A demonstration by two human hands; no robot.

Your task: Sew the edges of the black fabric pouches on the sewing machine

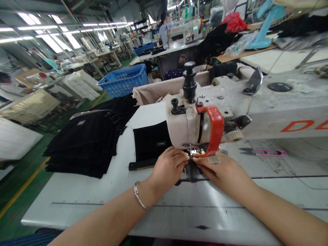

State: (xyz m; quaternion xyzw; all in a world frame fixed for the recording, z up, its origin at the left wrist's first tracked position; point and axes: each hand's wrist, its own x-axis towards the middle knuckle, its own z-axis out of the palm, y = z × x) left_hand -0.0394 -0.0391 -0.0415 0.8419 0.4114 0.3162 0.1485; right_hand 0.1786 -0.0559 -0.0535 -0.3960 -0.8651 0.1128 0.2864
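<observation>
At the needle of a sewing machine [184, 119], both my hands pinch the edge of a black fabric piece [147, 143]. My left hand [172, 167] lies left of the presser foot [191, 150], fingers pressed together on the cloth. My right hand [217, 167] grips from the right, partly hidden behind the red guard [215, 130]. A small label [161, 144] shows on the fabric, which lies flat to the left and runs under the machine head. Its near edge is a folded black strip [142, 166]. What lies between my fingertips is too small to see well.
A stack of black fabric pieces [84, 136] sits on the table's left. Thread snips [266, 152] with pink handles lie right of the needle. Beyond the table are a blue basket [125, 80] and a beige cloth-lined bin [153, 89]. A person [165, 30] stands far back.
</observation>
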